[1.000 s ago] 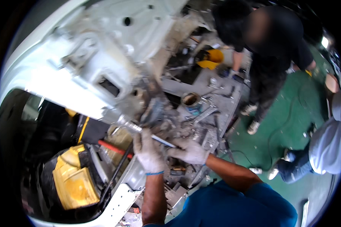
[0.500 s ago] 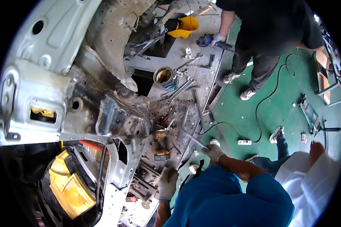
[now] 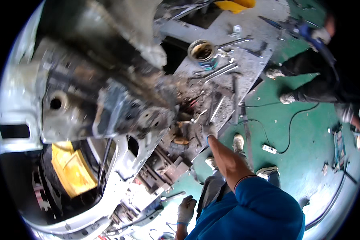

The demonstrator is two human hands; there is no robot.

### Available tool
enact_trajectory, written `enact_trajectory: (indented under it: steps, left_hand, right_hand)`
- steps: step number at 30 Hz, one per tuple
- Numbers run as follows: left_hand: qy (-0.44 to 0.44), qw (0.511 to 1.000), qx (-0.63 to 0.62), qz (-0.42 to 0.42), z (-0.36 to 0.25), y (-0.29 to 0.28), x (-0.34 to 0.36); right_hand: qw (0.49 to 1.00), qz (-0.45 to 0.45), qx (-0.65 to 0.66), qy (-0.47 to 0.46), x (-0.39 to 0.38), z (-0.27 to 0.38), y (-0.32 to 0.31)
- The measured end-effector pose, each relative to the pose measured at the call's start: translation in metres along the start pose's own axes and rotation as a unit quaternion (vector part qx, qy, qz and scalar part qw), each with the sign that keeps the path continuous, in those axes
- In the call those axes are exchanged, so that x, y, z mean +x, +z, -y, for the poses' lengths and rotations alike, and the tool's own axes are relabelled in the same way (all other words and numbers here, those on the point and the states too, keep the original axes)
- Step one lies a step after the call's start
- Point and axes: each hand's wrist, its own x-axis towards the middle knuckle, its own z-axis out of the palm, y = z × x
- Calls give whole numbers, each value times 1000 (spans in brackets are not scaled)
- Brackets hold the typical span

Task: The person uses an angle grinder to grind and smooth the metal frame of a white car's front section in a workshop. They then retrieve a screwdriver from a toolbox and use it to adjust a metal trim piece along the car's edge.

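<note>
My right hand [image 3: 211, 129], in a pale glove and smeared by motion, is over the edge of the grey metal platform [image 3: 257, 78]. A thin bright metal bar [image 3: 217, 110] runs up and away from this hand, which looks closed on its near end. A yellow and black cordless drill [image 3: 181, 134] lies just left of the hand. Low in the view, my left hand [image 3: 187, 210], also gloved, hangs beside my body with fingers curled. I see nothing in it.
A stripped car body [image 3: 56, 120] fills the left side. An open can [image 3: 203, 54], wrenches [image 3: 222, 73] and loose tools lie on the platform. At right, a co-worker's hand [image 3: 322, 35] holds a blue power tool [image 3: 304, 30]. A cable and power strip [image 3: 269, 149] lie on the green floor.
My view has shifted, blurring the picture. My right hand has reached forward to the platform with the bar. My left hand has moved back from the metal frame. The co-worker has raised the power tool.
</note>
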Motion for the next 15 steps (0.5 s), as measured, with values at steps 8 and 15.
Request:
enact_trajectory:
  steps: [8, 15]
  left_hand:
    - [-109, 980, -164, -36, 152, 51, -22]
    - [-234, 902, -346, -107, 286, 104, -58]
  right_hand:
    - [580, 157, -621, -504, -29, -112, -36]
    - [929, 233, -285, -22, -40, -230, -190]
